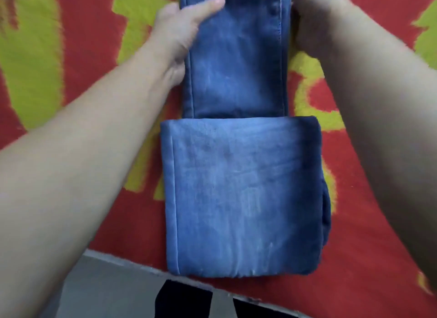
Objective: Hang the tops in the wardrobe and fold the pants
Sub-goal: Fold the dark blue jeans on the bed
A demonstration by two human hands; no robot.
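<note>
Pinching the jeans (236,81) with my left hand (175,33), thumb on top; I cannot tell my right hand (312,21) fingers. The jeans stretch straight away from me.

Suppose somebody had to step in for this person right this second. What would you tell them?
Left hand: grips the left edge of the jeans, thumb on top.
Right hand: against the right edge; fingers hidden, grip unclear.
Jeans: on the red and green cover; the near end is folded into a wide block, and the narrower far part runs out between the hands.
Done: the near fold.
Left: probably fold the far part onto the block. No tops or wardrobe in view, so hanging cannot be judged.
</note>
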